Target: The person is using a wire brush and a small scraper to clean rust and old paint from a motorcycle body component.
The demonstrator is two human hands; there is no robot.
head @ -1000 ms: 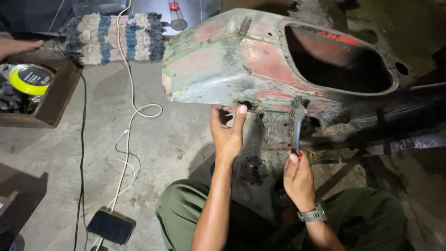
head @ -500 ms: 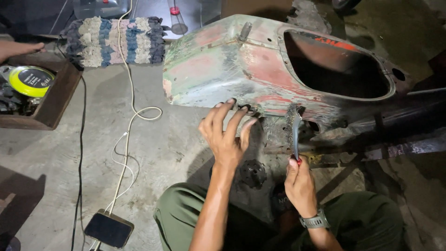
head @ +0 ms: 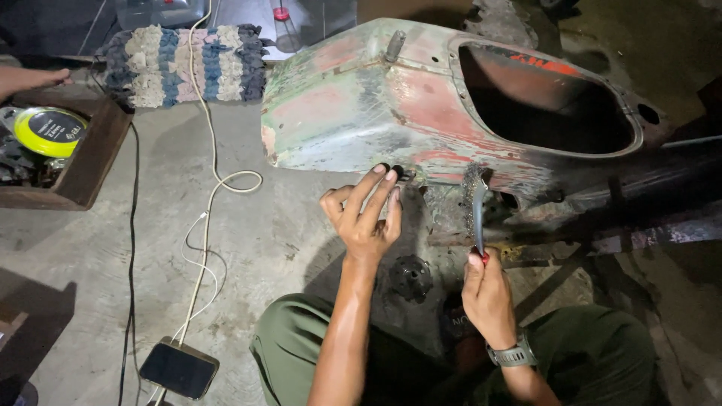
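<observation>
a bare concrete floor (head: 150, 248) fills the near and left part of the view, and on it, at the far right, lies a big worn metal body shell (head: 361, 113), green paint rubbed down to red, with a wide oval opening on its right side and a dark frame rail (head: 662, 203) running off to the right beneath it. a person sits at the near edge in olive trousers (head: 293, 353), knees toward the shell. at far left a striped woven rug (head: 188, 64) lies against the wall line, and a wooden box (head: 83, 162) at the left edge holds a yellow-rimmed tin (head: 49, 131); another person's hand (head: 34, 79) rests at its far rim. a white cable (head: 207, 188) and a black one trail down to a dark phone (head: 179, 368) at the near left. the left hand (head: 365, 218) is open, fingers spread and lifted, fingertips touching the shell's lower edge, holding nothing. the right hand (head: 487, 289), with a watch on its wrist, is closed round the handle of a wire brush (head: 475, 207), whose bristles stand upright against the shell's underside, just right of the left hand.
</observation>
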